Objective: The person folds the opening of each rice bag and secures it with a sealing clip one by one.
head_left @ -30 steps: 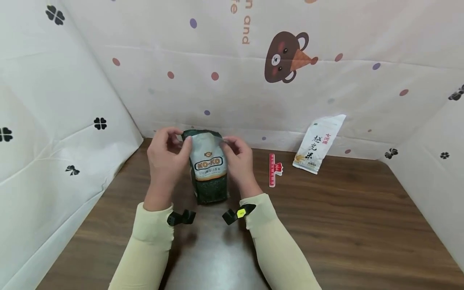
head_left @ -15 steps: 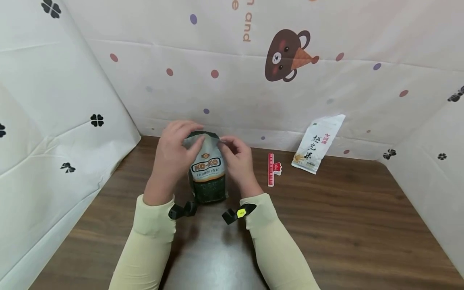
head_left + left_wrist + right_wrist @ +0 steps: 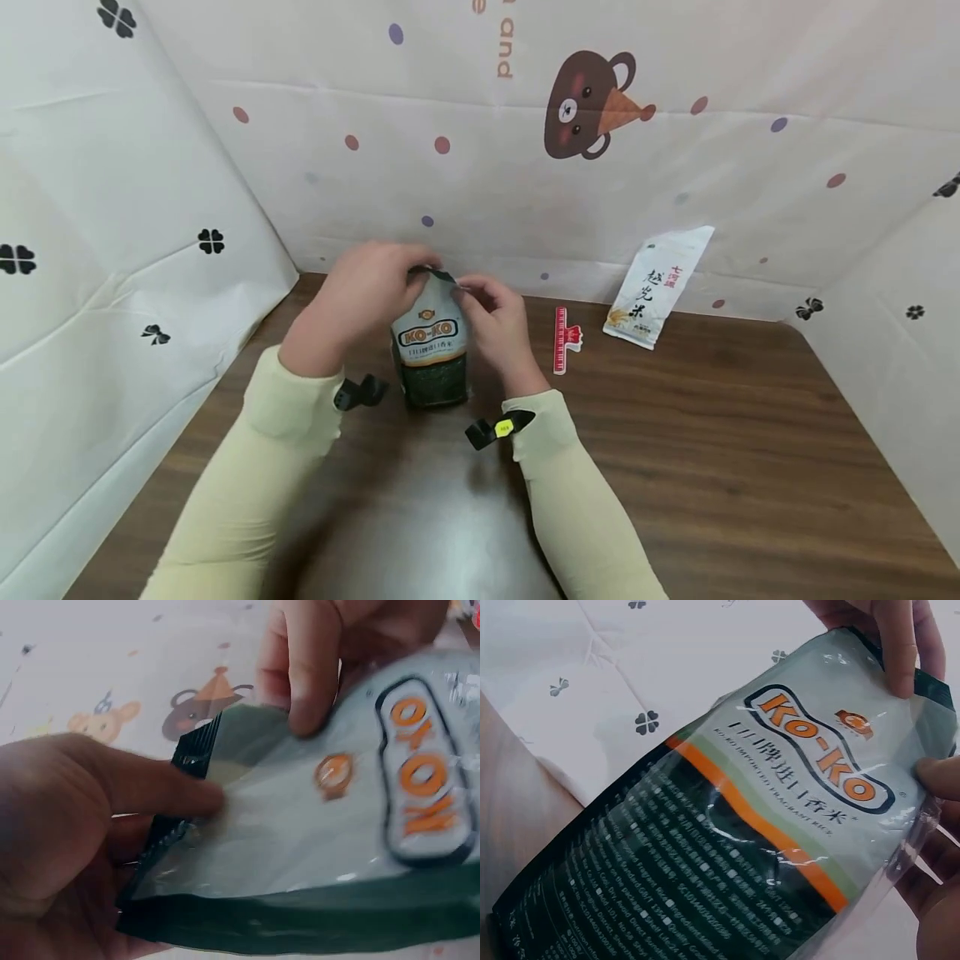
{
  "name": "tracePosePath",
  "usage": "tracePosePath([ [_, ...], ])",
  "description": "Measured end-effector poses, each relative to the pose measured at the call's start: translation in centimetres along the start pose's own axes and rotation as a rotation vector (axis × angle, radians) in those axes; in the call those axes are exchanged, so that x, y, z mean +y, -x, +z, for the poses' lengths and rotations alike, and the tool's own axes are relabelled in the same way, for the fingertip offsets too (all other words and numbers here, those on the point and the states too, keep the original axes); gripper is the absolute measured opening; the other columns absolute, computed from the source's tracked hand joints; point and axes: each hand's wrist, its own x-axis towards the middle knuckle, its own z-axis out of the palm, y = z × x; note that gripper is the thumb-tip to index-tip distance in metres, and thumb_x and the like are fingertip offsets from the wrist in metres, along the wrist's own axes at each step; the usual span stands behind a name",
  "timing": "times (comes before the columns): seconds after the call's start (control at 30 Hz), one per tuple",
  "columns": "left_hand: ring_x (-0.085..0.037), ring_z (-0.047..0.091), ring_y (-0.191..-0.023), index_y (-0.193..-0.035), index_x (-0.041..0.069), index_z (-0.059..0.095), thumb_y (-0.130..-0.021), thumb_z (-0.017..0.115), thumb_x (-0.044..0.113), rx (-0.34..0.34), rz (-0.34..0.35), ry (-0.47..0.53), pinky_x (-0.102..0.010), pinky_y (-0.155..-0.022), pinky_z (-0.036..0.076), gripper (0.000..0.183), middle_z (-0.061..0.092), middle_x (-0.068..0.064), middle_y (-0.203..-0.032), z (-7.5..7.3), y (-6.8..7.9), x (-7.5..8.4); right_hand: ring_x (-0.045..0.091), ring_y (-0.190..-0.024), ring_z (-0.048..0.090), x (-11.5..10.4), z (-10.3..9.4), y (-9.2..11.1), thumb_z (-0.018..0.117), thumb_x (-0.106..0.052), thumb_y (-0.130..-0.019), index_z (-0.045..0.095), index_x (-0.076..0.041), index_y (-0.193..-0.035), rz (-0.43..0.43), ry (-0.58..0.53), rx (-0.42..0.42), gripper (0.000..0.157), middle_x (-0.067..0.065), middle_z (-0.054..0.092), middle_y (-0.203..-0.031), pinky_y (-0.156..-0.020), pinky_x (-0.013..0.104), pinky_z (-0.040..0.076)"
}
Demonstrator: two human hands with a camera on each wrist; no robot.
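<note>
A green and pale rice bag (image 3: 435, 379) with a KO-KO label stands upright on the wooden table, tapering towards its dark top edge. My left hand (image 3: 363, 292) reaches over the upper left of the bag and pinches its top, hiding that corner. At the upper right edge, my right hand (image 3: 498, 325) pinches the bag between thumb and fingers. Up close in the left wrist view, a thumb presses the bag's pale front (image 3: 277, 817) beside the crimped dark top seal. The right wrist view shows the printed bag (image 3: 780, 795) tilted, with fingers of both hands at its top.
To the right of the bag lies a red and white clip (image 3: 562, 340). Further right, a white rice packet (image 3: 654, 292) leans against the patterned back cloth (image 3: 495, 200). Cloth also walls off the left (image 3: 97, 275) and right sides of the table (image 3: 712, 450).
My left hand has moved from the bag's upper left side up and over its top, and its forearm has swung outward. The right hand keeps its hold at the upper right edge.
</note>
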Motion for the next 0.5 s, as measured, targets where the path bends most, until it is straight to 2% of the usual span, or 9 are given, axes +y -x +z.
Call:
tracePosePath([
  [0.1,-0.019,0.065,-0.085,-0.107,0.017,0.072,-0.093,0.058,0.013,-0.092,0.032,-0.050,-0.038,-0.075,0.053,0.020,0.072,-0.001,-0.099,-0.6,-0.9,0.5,0.017,-0.086,0.061,-0.4,-0.6,-0.2,0.063,-0.019,-0.094,0.068,-0.010,-0.108,-0.014,0.030,-0.011,0.017,0.011,0.067,-0.102,-0.074,0.030,0.052],
  [0.2,-0.019,0.064,-0.084,-0.106,0.018,0.073,-0.093,0.056,0.011,-0.145,0.056,-0.064,-0.038,-0.075,0.053,0.021,0.072,0.000,-0.098,-0.8,-1.7,0.9,0.016,-0.087,0.061,-0.5,-1.1,-0.4,0.064,-0.019,-0.094,0.068,-0.011,-0.107,-0.015,0.043,-0.008,0.016,0.008,0.067,-0.103,-0.075,0.029,0.052],
  [0.3,-0.019,0.064,-0.087,-0.106,0.016,0.072,-0.094,0.056,0.010,-0.161,0.081,-0.034,-0.038,-0.078,0.054,0.021,0.072,-0.001,-0.100,-0.6,-1.9,0.7,0.015,-0.088,0.061,-0.4,-1.3,-0.4,0.065,-0.016,-0.093,0.069,-0.009,-0.106,-0.008,0.015,-0.001,0.016,0.008,0.067,-0.103,-0.074,0.028,0.051],
  [0.5,-0.018,0.065,-0.098,-0.108,0.015,0.073,-0.095,0.056,0.007,-0.169,0.103,0.077,-0.040,-0.085,0.053,0.023,0.072,-0.002,-0.106,-0.7,-1.5,-0.5,0.010,-0.084,0.061,0.3,-0.5,-0.1,0.068,-0.015,-0.091,0.070,-0.006,-0.104,0.000,-0.083,0.043,0.016,0.009,0.066,-0.101,-0.066,0.026,0.049],
])
